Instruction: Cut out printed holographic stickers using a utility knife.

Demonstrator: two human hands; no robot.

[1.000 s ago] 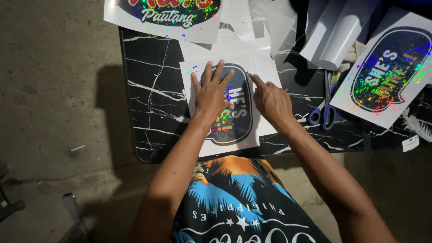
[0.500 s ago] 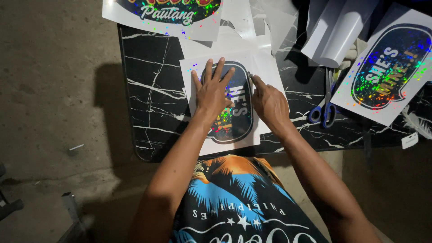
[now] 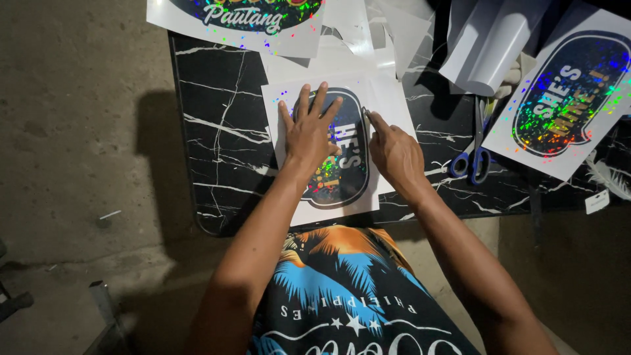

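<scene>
A white sheet carrying a dark oval holographic sticker lies on the black marble-pattern table in front of me. My left hand lies flat on the sticker's left half, fingers spread. My right hand rests at the sticker's right edge, fingers curled, index finger pointing along the upper right rim. A thin dark tip shows at that fingertip; I cannot tell whether it is a tool.
Blue-handled scissors lie right of my right hand. Another holographic sticker sheet sits at the far right, one more at the top. White paper rolls and scraps crowd the back. Concrete floor lies left.
My right hand has slid up along the sticker's right edge. My left hand has stayed flat on the sticker, shifting only slightly.
</scene>
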